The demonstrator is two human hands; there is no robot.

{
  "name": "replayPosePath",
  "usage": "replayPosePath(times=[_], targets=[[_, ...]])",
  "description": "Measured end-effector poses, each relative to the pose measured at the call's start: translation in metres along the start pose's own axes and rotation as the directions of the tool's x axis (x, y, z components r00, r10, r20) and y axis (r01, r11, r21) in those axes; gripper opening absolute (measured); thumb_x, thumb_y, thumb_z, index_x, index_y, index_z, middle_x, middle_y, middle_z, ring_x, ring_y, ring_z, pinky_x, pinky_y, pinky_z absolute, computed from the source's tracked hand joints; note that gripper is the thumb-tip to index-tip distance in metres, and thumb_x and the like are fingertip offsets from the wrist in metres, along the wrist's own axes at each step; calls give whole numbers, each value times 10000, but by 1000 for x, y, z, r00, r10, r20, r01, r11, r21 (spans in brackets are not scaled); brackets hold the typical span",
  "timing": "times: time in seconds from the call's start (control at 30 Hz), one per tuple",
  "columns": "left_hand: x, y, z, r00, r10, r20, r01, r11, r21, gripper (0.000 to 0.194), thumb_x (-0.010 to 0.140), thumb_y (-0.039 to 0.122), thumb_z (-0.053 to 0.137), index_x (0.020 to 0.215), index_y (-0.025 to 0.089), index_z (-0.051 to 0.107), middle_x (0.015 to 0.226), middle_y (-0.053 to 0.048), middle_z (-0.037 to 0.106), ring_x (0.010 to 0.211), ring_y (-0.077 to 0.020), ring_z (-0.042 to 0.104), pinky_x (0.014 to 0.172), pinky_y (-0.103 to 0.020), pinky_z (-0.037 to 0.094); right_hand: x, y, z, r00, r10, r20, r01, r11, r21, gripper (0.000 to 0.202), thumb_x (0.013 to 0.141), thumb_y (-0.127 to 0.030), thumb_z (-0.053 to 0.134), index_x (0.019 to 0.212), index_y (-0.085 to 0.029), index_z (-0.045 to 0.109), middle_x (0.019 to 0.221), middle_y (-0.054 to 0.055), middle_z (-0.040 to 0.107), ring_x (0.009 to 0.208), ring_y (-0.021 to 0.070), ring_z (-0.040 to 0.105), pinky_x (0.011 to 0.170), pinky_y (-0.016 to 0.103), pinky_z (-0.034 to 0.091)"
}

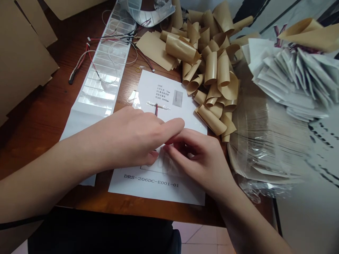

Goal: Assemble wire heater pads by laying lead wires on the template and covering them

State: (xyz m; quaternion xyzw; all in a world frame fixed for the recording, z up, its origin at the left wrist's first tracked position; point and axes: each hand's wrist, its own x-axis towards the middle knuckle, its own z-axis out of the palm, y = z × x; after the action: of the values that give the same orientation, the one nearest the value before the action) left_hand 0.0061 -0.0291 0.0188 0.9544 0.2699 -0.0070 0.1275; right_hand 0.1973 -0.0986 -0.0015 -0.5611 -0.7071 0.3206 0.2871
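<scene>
My left hand and my right hand meet over a printed white sheet. The fingers of both are closed, thumb against fingertips, and what lies in them is hidden. A short red and black wire stands out from a strip of clear tape on the sheet and runs down behind my left hand. Below the fingertips, part of a printed outline and a clear, shiny film or loop show on the paper; I cannot tell which.
A strip of silvery labels lies to the left, with loose wires across it. Curled brown paper pieces are heaped at the back right. Bundled white packets and a plastic-wrapped stack stand right. Cardboard borders the left.
</scene>
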Motion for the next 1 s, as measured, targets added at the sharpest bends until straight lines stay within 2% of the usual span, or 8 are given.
replayPosePath(times=[0.2, 0.43, 0.5, 0.57, 0.63, 0.7, 0.8, 1.0], targets=[[1, 0, -3, 999, -40, 7, 40, 999, -13, 286, 800, 256, 623, 1073, 245, 540, 650, 33, 626, 559, -160, 561, 627, -274, 364, 1, -2, -14, 950, 310, -31, -279, 889, 363, 119, 862, -318, 709, 801, -217, 717, 533, -41, 569, 445, 102, 506, 436, 257, 402], [2, 0, -9, 997, -64, 42, 66, 996, -58, 288, 793, 247, 617, 1073, 242, 545, 620, 34, 607, 575, -170, 591, 637, -275, 402, 9, 15, -25, 902, 428, -65, -298, 722, 624, 78, 818, -299, 735, 780, -239, 705, 532, -60, 487, 384, 75, 386, 366, 248, 355], [1, -1, -10, 997, -62, 47, 65, 996, -58, 302, 799, 253, 621, 1091, 242, 544, 634, 31, 616, 579, -171, 597, 632, -272, 409, 9, 15, -26, 910, 366, -197, -217, 822, 526, 45, 838, -277, 722, 810, -249, 700, 554, -56, 479, 428, 84, 405, 393, 246, 365], [0, -2, -9, 997, -57, 44, 60, 996, -62, 312, 811, 268, 630, 1109, 240, 543, 664, 21, 634, 594, -177, 610, 635, -272, 416, 7, 11, -24, 953, 147, -267, -78, 964, 253, 35, 851, -235, 713, 824, -251, 697, 625, -28, 546, 508, 102, 473, 450, 254, 399], [-1, -4, -8, 998, -54, 32, 56, 996, -65, 319, 818, 294, 648, 1114, 235, 546, 687, 11, 645, 617, -188, 625, 646, -277, 424, 3, 6, -18, 984, -109, -138, 105, 994, -37, 45, 856, -198, 702, 844, -242, 706, 748, 6, 627, 567, 108, 516, 488, 261, 414], [-1, -5, -6, 998, -54, 21, 55, 997, -59, 330, 820, 330, 668, 1111, 231, 549, 695, 5, 650, 640, -198, 636, 656, -281, 430, 0, 2, -10, 972, -231, 36, 234, 959, -161, 74, 879, -172, 665, 896, -224, 714, 833, 27, 657, 573, 101, 526, 498, 256, 419], [-2, -8, -3, 998, -62, 1, 62, 997, -41, 322, 832, 375, 670, 1095, 234, 552, 687, 9, 639, 645, -192, 634, 644, -273, 424, -3, 1, 2, 951, -286, 114, 306, 920, -245, 88, 897, -162, 636, 917, -197, 715, 837, 36, 656, 621, 110, 572, 535, 245, 443], [-4, -14, -2, 998, -60, -35, 58, 996, -64, 217, 850, 341, 625, 1038, 254, 559, 699, 14, 626, 593, -153, 583, 562, -257, 354, -6, 4, 12, 953, -299, 56, 300, 889, -346, 146, 930, -218, 608, 818, -200, 700, 766, 15, 633, 604, 98, 550, 538, 226, 436]])
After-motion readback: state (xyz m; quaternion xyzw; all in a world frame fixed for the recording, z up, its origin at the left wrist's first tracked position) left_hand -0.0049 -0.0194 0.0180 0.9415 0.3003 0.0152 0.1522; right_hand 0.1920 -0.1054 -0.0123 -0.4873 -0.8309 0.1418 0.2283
